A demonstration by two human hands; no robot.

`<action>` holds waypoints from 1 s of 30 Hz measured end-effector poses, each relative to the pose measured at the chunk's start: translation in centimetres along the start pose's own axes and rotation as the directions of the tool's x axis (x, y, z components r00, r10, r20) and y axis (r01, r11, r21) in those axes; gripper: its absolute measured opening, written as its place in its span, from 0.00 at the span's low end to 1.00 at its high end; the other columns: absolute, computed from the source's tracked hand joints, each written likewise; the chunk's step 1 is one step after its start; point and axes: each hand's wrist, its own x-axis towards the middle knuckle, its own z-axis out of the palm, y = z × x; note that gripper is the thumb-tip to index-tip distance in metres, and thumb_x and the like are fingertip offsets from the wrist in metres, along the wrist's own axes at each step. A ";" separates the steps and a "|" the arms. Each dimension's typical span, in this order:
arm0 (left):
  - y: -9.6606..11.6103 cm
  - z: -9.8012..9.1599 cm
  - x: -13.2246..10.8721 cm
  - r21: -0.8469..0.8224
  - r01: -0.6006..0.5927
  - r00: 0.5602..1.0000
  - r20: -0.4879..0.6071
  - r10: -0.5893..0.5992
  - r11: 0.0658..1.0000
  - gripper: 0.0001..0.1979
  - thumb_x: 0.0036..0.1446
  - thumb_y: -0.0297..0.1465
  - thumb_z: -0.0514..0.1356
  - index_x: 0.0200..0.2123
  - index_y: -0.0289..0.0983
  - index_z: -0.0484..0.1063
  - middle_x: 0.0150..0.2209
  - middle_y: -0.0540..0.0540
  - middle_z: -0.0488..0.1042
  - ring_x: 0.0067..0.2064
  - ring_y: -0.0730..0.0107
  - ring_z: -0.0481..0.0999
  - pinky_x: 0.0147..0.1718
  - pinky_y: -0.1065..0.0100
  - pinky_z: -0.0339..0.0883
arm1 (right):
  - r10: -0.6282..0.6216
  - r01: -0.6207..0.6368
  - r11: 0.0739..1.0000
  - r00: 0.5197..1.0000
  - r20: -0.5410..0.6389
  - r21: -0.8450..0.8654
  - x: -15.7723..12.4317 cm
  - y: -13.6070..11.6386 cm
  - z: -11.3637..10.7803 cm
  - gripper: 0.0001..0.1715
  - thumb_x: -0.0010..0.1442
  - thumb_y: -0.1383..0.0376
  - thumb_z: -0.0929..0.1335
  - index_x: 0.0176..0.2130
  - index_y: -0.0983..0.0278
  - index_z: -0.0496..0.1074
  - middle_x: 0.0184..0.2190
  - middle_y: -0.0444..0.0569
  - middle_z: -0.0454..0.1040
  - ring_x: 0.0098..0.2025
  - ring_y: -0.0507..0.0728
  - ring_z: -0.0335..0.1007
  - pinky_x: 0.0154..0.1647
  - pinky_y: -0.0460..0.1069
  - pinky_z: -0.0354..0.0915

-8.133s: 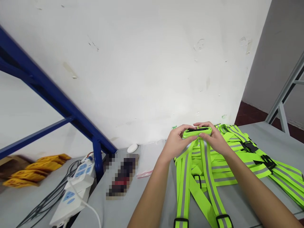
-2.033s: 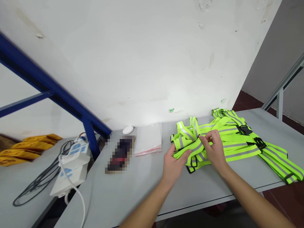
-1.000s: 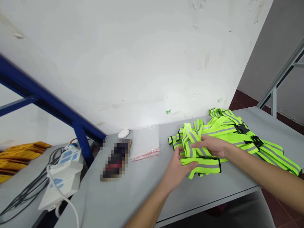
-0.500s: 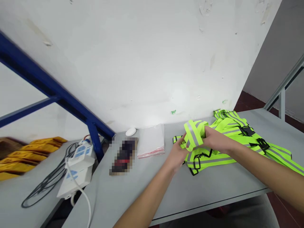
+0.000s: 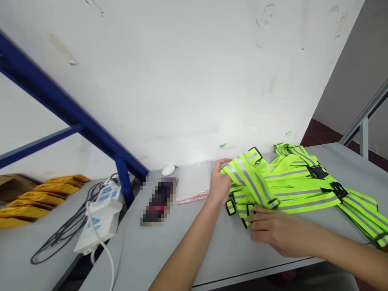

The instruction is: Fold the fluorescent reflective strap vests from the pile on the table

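My left hand (image 5: 220, 184) is closed around one end of a folded neon-yellow reflective strap (image 5: 247, 171) with a grey stripe. The strap is lifted and slants down to the right, with a black buckle at its upper end. My right hand (image 5: 273, 230) is just below the strap's lower end, fingers stretched out beside the black buckles; whether it touches them is hard to tell. Behind and to the right, a pile of similar reflective straps (image 5: 291, 176) with black clips lies on the grey table (image 5: 236, 258).
Clear plastic bags (image 5: 194, 182) with a red seal line lie left of my left hand, beside a white oval object (image 5: 168, 170) and a blurred-out item (image 5: 159, 202). Further left are power strips (image 5: 104, 210), dark cable (image 5: 60, 230), yellow packets (image 5: 45, 194) and a blue metal frame (image 5: 75, 113).
The rolled strap has loosened into a longer, flatter fold. My right hand has let go and moved down toward the table's front edge. My left hand has moved slightly up and left.
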 end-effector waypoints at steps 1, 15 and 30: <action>0.3 -0.2 -0.1 0.022 -0.029 1.000 0.002 0.029 0.999 0.24 0.39 0.30 0.70 0.42 0.41 0.66 0.26 0.56 0.71 0.22 0.78 0.68 0.21 0.76 0.62 | -0.041 0.041 0.999 0.999 0.014 0.001 -0.3 0.1 -0.2 0.22 0.52 0.77 0.63 0.42 0.58 0.75 0.38 0.47 0.79 0.49 0.55 0.72 0.59 0.53 0.61; 1.0 -0.1 -2.7 0.300 -0.350 0.934 0.037 0.356 0.887 0.17 0.44 0.27 0.65 0.41 0.41 0.73 0.38 0.48 0.76 0.41 0.64 0.75 0.38 0.69 0.66 | 0.643 -0.521 0.751 0.715 -0.275 0.405 4.8 5.0 -5.2 0.36 0.55 0.48 0.69 0.58 0.58 0.59 0.56 0.54 0.66 0.53 0.62 0.66 0.48 0.55 0.66; 5.6 0.8 -2.7 0.344 -0.303 0.932 0.301 0.201 0.889 0.28 0.45 0.25 0.64 0.50 0.45 0.60 0.36 0.51 0.72 0.27 0.73 0.71 0.24 0.73 0.64 | 0.668 -0.542 0.645 0.742 -0.054 0.538 6.8 3.9 -9.3 0.14 0.46 0.57 0.75 0.36 0.57 0.79 0.35 0.43 0.79 0.35 0.59 0.72 0.32 0.50 0.64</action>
